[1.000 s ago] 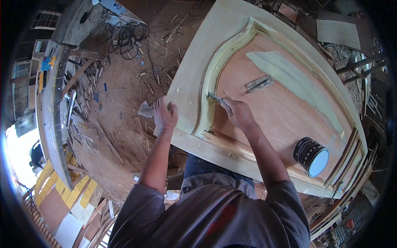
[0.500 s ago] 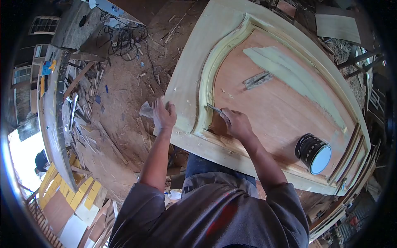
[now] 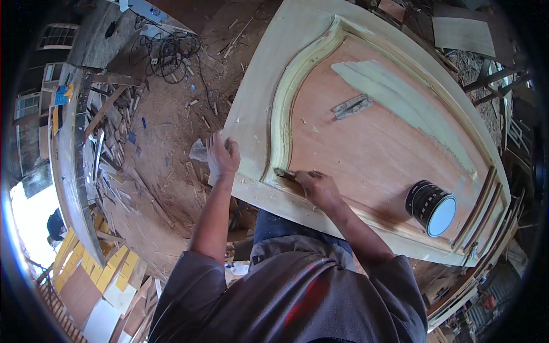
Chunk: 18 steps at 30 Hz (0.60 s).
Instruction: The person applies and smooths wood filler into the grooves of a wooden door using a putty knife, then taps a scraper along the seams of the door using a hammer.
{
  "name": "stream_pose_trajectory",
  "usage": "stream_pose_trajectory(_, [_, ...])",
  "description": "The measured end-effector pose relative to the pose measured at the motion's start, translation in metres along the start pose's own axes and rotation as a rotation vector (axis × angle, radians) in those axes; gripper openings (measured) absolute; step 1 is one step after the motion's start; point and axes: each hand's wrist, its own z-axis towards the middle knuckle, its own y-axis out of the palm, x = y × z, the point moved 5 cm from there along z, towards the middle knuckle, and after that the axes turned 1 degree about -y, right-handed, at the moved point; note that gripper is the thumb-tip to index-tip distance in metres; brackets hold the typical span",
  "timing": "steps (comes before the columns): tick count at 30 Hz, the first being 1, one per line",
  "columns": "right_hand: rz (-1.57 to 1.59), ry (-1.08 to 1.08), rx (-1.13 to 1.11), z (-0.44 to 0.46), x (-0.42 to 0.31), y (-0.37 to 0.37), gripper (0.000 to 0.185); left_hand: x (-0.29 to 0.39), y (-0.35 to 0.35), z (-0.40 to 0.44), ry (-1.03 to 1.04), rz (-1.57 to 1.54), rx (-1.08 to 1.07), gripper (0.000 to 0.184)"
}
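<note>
A large pale wooden panel (image 3: 247, 120) with a curved, putty-covered moulding (image 3: 281, 108) lies in front of me. My right hand (image 3: 321, 188) grips a thin scraper (image 3: 284, 173), whose tip touches the moulding's lower left corner. At the panel's left edge rests my left hand (image 3: 222, 155), fingers apart, thumb on the wood. A crumpled clear plastic piece (image 3: 198, 150) shows beside it. On the reddish inner board are a flat metal blade (image 3: 351, 107), a broad pale putty patch (image 3: 394, 94) and a black can (image 3: 424, 201) with a light blue lid.
Wood scraps (image 3: 117, 166) and tangled black cable (image 3: 170, 54) litter the dirt floor on the left. A long curved board (image 3: 73, 166) stands at far left, near yellow-marked boards (image 3: 108, 268). Dark beams (image 3: 497, 86) lie at the right. A person (image 3: 55, 224) is at the far left.
My right hand has moved the scraper down along the moulding to its lower corner. My left hand stays at the panel's edge. The whole view has shifted slightly.
</note>
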Motion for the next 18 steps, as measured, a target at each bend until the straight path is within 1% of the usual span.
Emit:
stream_pose_trajectory(1, [0.003,-0.024,0.016,-0.004,0.004,0.005,0.019,-0.001,0.001,0.001,0.01,-0.005,0.007,0.043])
stream_pose_trajectory(4, [0.027,0.097,0.076,0.0,0.018,0.006,0.02,-0.002,0.0,0.001,0.032,0.002,0.026,0.042])
stream_pose_trajectory(7, [-0.013,0.098,0.097,0.003,0.013,0.009,0.02,0.0,-0.001,0.001,0.04,0.027,0.026,0.041])
stream_pose_trajectory(10, [-0.005,0.094,0.052,-0.002,0.003,0.007,0.021,-0.004,0.0,-0.002,0.009,0.019,0.007,0.041])
stream_pose_trajectory(13, [-0.051,0.017,0.026,-0.017,-0.009,0.012,0.021,-0.008,0.004,0.0,0.013,0.031,0.027,0.041])
stream_pose_trajectory(16, [-0.017,0.098,-0.049,-0.017,-0.003,0.015,0.02,-0.004,0.003,-0.001,0.02,0.037,0.022,0.041])
stream_pose_trajectory(18, [-0.004,0.119,0.013,-0.016,-0.003,0.017,0.02,-0.002,0.001,0.0,0.026,0.032,0.007,0.042])
